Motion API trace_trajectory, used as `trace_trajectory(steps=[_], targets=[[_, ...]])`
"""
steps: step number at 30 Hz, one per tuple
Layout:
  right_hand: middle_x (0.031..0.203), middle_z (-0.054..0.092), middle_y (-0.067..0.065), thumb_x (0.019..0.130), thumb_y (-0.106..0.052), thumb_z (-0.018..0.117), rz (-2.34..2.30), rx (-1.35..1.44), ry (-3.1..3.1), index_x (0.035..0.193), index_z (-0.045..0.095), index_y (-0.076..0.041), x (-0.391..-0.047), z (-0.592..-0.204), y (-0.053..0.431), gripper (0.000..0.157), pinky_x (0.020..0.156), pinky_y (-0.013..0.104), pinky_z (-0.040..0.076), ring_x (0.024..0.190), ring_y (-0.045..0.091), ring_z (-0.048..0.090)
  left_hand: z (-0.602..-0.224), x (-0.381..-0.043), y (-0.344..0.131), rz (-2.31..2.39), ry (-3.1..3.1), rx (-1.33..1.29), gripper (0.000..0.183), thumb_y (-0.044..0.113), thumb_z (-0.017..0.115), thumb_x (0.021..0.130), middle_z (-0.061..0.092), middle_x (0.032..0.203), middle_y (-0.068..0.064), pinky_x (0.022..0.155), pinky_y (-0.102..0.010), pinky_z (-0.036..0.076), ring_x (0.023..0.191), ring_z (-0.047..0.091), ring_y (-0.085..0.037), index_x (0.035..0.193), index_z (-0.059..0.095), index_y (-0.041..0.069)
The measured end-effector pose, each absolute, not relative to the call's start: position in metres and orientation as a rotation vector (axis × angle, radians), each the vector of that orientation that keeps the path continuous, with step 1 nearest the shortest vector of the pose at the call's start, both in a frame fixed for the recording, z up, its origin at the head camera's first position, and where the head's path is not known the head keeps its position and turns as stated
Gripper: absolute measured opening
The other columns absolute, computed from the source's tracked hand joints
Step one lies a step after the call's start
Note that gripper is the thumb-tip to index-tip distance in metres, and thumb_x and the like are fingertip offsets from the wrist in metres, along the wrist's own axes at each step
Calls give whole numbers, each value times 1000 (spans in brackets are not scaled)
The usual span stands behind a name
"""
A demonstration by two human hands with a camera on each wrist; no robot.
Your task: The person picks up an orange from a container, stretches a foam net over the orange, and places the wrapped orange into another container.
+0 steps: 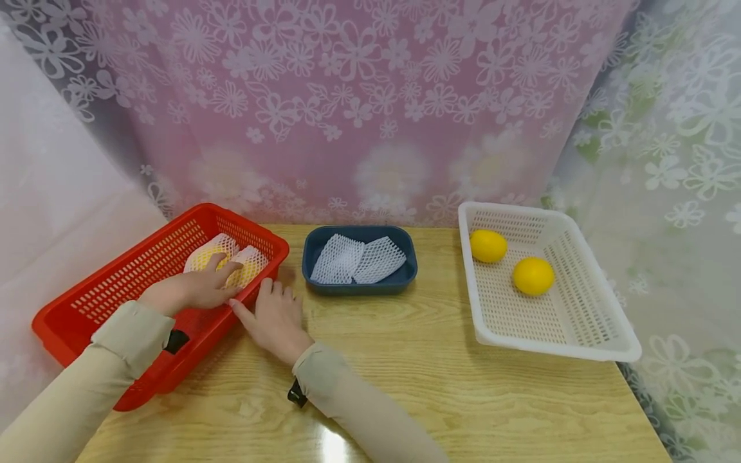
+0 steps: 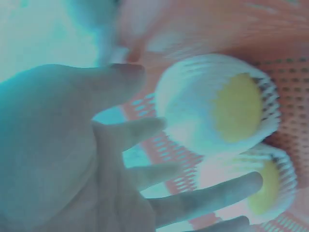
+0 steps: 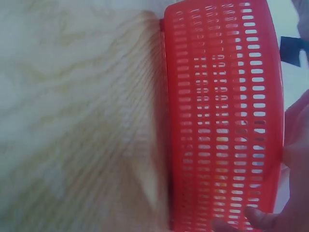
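Observation:
In the head view, my left hand [image 1: 199, 286] reaches into the red basket [image 1: 124, 273], its fingers over two yellow fruits in white foam nets. The left wrist view shows those fingers loosely extended beside the nearer netted fruit [image 2: 217, 104], with one finger across the other netted fruit [image 2: 277, 186]. My right hand [image 1: 278, 321] holds the basket's near side. Its thumb lies at the rim, and its fingertips [image 3: 256, 217] touch the slotted outer wall in the right wrist view.
A dark blue tray [image 1: 359, 289] with two flat foam nets [image 1: 338, 260] stands in the middle of the wooden table [image 1: 405, 360]. At right, a white basket [image 1: 556, 350] holds two bare yellow fruits [image 1: 533, 276]. Floral curtains [image 1: 370, 96] hang behind and at the sides.

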State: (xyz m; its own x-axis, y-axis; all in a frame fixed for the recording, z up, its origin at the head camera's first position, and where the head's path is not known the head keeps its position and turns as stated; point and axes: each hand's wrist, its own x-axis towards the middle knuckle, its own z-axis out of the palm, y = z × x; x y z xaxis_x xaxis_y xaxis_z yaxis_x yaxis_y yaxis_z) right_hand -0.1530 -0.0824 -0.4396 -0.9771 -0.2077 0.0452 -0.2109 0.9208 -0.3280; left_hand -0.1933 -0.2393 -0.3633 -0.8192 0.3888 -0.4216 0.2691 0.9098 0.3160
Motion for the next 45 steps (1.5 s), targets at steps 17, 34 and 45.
trace_trajectory(steps=[17, 34, 45], targets=[[107, 63, 2, 99, -60, 41, 272, 528, -2812, 105, 56, -18, -156, -410, -45, 45, 80, 37, 43, 101, 22, 57, -330, -150, -222, 153, 2866, 690, 47, 33, 54, 101, 46, 138, -31, 77, -62, 51, 107, 60, -49, 138, 52, 4], [56, 45, -7, 90, -21, 67, 665, 674, -2512, 77, 59, -15, -157, -384, 69, 15, 40, 23, 30, 45, 8, 41, -317, -127, -138, 270, 3231, 1083, 23, 32, 66, 95, 55, 67, 2, 43, -29, 37, 51, 50, -15, 103, 66, 10], [57, 45, -7, 92, -17, 69, 851, 663, -2624, 79, 58, -12, -132, -365, 166, 18, 45, 26, 36, 47, 7, 38, -317, -147, -68, 252, 3160, 1329, 29, 38, 62, 97, 45, 57, 5, 45, -28, 33, 49, 43, -14, 82, 57, 14]])
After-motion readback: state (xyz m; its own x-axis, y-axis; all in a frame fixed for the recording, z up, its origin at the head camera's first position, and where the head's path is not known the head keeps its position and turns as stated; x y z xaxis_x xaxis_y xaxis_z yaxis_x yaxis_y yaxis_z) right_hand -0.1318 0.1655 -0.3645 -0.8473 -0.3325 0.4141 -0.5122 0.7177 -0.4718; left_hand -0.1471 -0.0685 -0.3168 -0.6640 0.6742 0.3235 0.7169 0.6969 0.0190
